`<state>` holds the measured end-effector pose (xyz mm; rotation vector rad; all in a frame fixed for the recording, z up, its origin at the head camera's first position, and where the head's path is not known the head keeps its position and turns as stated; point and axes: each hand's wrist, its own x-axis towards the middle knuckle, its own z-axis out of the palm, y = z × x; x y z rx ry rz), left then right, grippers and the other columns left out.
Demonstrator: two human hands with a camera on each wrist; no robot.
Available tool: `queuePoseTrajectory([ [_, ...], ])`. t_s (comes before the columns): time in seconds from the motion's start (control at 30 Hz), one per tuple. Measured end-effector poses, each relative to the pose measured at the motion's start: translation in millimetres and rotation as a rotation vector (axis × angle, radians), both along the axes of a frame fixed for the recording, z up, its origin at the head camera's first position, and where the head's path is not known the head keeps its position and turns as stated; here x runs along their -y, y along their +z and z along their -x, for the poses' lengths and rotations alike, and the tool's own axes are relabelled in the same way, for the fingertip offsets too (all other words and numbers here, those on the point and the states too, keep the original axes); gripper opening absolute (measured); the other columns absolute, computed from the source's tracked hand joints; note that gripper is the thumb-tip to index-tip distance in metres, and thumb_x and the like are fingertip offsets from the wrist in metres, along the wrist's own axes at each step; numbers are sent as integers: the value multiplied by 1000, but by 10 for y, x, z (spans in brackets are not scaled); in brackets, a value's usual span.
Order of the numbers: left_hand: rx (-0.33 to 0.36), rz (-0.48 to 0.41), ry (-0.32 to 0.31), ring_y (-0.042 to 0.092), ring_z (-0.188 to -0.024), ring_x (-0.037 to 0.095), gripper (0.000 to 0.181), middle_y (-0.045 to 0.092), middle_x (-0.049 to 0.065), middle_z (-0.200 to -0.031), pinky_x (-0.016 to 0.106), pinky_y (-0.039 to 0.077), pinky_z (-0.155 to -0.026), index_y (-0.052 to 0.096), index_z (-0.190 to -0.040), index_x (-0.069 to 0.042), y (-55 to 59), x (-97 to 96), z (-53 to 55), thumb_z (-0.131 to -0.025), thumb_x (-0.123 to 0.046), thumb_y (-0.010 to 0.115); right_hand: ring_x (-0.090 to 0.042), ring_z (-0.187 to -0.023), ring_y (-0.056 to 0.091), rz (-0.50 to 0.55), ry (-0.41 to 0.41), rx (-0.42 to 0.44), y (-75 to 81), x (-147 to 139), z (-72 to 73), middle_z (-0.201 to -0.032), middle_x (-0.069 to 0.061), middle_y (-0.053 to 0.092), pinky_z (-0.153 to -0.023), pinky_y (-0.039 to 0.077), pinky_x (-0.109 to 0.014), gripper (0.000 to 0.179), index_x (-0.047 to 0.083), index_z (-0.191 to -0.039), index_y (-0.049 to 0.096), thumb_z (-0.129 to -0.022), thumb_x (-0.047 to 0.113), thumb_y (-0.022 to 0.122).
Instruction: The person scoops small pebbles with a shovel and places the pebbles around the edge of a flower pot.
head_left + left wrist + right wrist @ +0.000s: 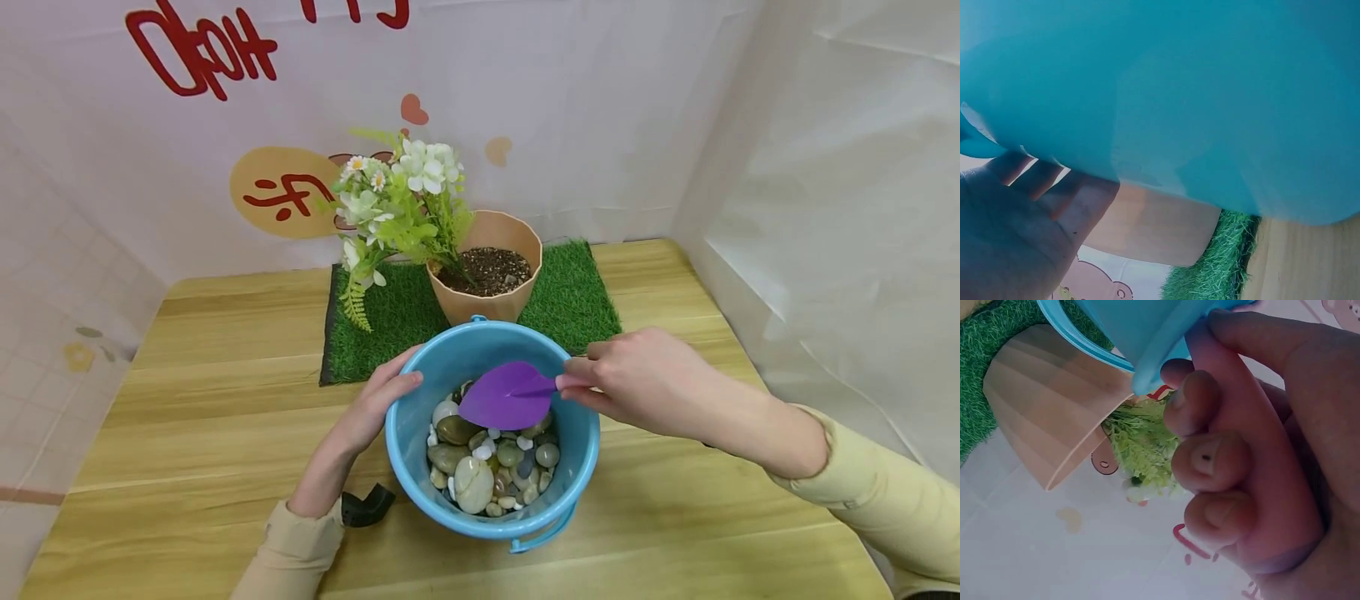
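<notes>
A light-blue bucket [587,467] with smooth stones [474,485] of several sizes inside is in the middle of the head view. My left hand [367,410] holds its left rim, thumb over the edge; the left wrist view shows the fingers [1088,206] against the outer wall. My right hand [648,379] grips the pink handle [1263,462] of a small trowel, fingers wrapped round it. The trowel's purple blade [504,398] reaches over the right rim into the bucket and overlaps the stones in the head view. The blade's underside is hidden.
Just behind the bucket, a peach flowerpot [491,307] holds dark soil [491,271] and white flowers [423,167] leaning left. It stands on a green turf mat [375,350] on the wooden table [195,400]. A black piece [367,506] is at the left cuff. Printed cloth [585,100] hangs behind.
</notes>
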<state>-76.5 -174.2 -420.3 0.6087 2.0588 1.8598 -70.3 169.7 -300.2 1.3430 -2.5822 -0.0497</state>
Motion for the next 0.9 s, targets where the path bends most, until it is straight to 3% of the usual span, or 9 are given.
queuePoseTrajectory([
  [0.17,-14,25,44,71,-123,34,53,60,35,-143,38,65,-94,43,-157,1,22,14,-7,-110,-23,41,-7,-48,44,-70,56,-70,41,74,-17,-57,8,49,-41,29,-23,29,22,-77,61,-94,37,79],
  [0.37,-41,85,137,71,-119,45,49,62,34,-141,38,66,-90,48,-153,4,79,27,-29,-111,-21,45,-7,-48,38,-164,70,-95,85,151,-50,-57,7,47,-42,25,-22,35,20,-72,56,-94,36,78],
  [0.53,-47,104,131,71,-117,49,47,64,34,-138,39,67,-89,50,-151,5,101,34,-33,-111,-19,45,-8,-49,43,-243,85,-153,94,220,-69,-57,6,52,-41,35,-22,36,18,-69,59,-96,33,76],
  [0.73,-39,101,123,70,-119,49,48,63,34,-140,39,66,-90,49,-152,5,86,34,-38,-112,-20,44,-12,-53,52,-356,119,-177,71,276,-91,-63,4,60,-46,47,-26,22,19,-74,68,-82,17,88],
  [0.9,-34,91,120,70,-119,50,48,63,35,-140,40,66,-90,49,-152,5,72,34,-44,-112,-20,44,-12,-55,54,-370,137,-126,38,300,-68,-65,5,61,-49,49,-26,21,21,-75,68,-89,26,83],
])
